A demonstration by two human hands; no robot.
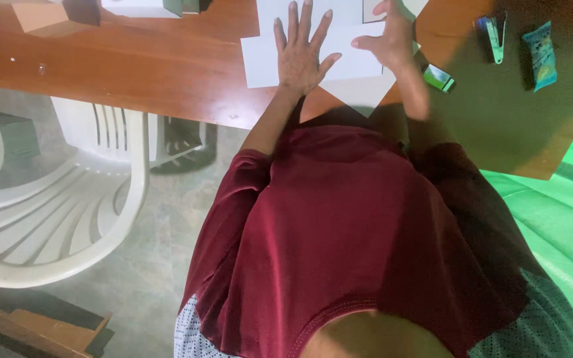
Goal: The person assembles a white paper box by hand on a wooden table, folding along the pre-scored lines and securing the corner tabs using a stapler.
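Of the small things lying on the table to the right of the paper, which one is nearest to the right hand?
The small green and white packet, just beside the right hand. The green stapler and the teal wrapped packet lie further right.

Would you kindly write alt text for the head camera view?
A person's left hand presses flat on white paper sheets on a wooden table, while the right hand pinches a sheet's edge. A stapler lies to the right; a white plastic chair stands left.
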